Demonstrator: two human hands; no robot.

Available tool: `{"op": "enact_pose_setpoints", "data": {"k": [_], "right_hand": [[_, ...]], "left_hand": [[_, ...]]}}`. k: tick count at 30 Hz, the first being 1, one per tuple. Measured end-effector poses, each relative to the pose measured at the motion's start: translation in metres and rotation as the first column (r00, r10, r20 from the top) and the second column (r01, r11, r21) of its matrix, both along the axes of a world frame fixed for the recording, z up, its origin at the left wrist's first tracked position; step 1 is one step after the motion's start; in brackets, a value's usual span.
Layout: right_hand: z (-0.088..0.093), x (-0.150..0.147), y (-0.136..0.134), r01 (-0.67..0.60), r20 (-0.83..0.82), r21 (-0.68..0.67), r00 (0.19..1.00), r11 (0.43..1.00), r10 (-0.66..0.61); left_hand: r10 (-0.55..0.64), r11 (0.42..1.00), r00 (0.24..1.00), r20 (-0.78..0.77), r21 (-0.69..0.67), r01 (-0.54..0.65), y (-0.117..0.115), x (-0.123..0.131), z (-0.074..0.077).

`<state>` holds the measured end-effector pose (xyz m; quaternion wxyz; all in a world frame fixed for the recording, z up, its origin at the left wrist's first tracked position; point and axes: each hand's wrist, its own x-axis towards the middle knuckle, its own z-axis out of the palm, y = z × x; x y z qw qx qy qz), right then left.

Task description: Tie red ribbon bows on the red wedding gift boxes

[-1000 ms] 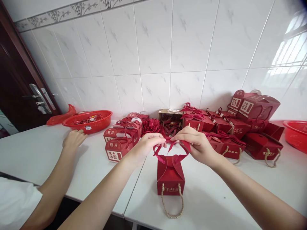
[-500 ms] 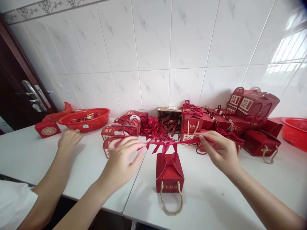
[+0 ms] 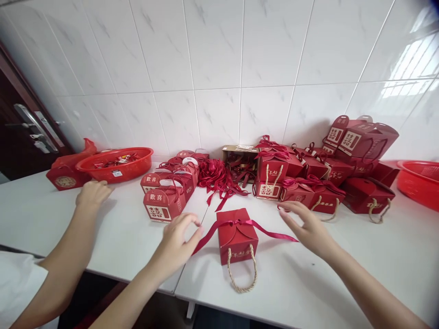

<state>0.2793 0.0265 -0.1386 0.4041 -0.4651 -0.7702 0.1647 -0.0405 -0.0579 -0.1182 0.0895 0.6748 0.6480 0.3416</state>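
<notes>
A small red gift box (image 3: pixel 236 237) with a rope handle (image 3: pixel 242 276) stands on the white table (image 3: pixel 308 283) in front of me. A dark red ribbon (image 3: pixel 240 223) is knotted across its top, and its two tails trail left and right on the table. My left hand (image 3: pixel 180 235) hovers just left of the box beside the left tail, fingers loosely apart and holding nothing. To the right of the box, my right hand (image 3: pixel 305 221) is above the right tail with fingers spread and empty.
Another person's hand (image 3: pixel 91 194) rests on the table at the left, near a flat red box (image 3: pixel 63 178) and a red basket (image 3: pixel 115 164). Several finished red boxes (image 3: pixel 164 203) and loose ribbons (image 3: pixel 216 176) line the tiled wall. More boxes (image 3: pixel 360 151) and another red basket (image 3: pixel 420 183) stand on the right.
Both my hands pulled the ribbon ends apart over the box, then let go and dropped beside it. The ribbon now lies knotted with its tails on the table.
</notes>
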Motion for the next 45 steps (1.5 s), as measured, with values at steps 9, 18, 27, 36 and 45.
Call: {"op": "enact_pose_setpoints", "data": {"k": [9,18,27,36,45], "right_hand": [[0.012,-0.077,-0.019,-0.271,0.108,-0.048,0.955,0.961,0.275],[0.011,-0.081,-0.026,-0.176,0.196,-0.116,0.961,0.978,0.196],[-0.004,-0.048,-0.001,-0.269,-0.104,-0.315,0.963,0.91,0.248],[0.017,-0.019,-0.013,-0.342,0.244,-0.158,0.895,0.926,0.372],[0.023,-0.046,-0.017,-0.204,-0.044,0.26,0.974,0.944,0.222]], "left_hand": [[-0.008,0.995,0.886,0.463,-0.08,0.051,0.027,0.05,-0.013],[0.008,0.992,0.854,0.521,-0.114,0.061,0.029,0.055,-0.026],[-0.091,0.944,0.91,0.404,-0.256,0.208,0.029,0.022,-0.017],[-0.201,0.69,0.909,0.365,-0.606,0.396,0.034,-0.01,0.015],[-0.201,0.758,0.664,0.721,-0.314,0.571,0.018,0.033,0.03]]}}
